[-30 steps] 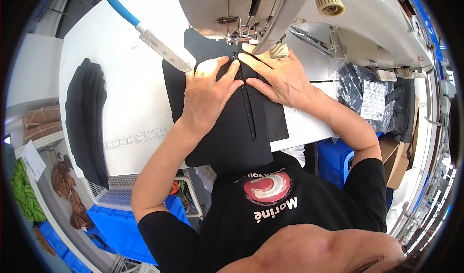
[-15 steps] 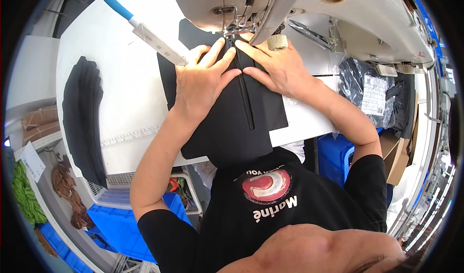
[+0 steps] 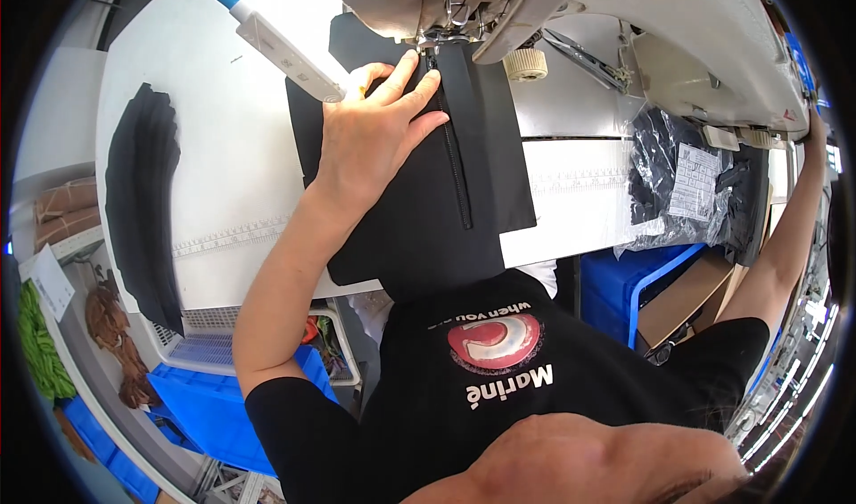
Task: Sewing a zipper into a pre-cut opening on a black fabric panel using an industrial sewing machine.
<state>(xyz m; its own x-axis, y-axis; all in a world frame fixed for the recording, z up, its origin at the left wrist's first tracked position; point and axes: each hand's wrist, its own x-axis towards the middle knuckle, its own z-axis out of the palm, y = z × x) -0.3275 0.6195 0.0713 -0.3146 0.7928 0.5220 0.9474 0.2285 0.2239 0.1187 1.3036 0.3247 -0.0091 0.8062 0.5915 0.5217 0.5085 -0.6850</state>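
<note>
A black fabric piece lies under the sewing machine, with a black zipper running down its middle from the presser foot. My left hand rests flat on the cloth left of the zipper, fingers stretched and apart, fingertips close to the foot. Over at the far right, my right arm reaches up to the end of the machine. There my right hand shows only as a small part by the rim, its fingers hidden.
A white measuring device with a blue cable hangs over the left hand. Stacked black cloth strips lie at the left. Right of the fabric are scissors and a clear plastic bag. Blue crates stand below the table.
My right hand has left the fabric and swung out to the machine's far right end. My left hand stays on the cloth, while the whole view has shifted slightly.
</note>
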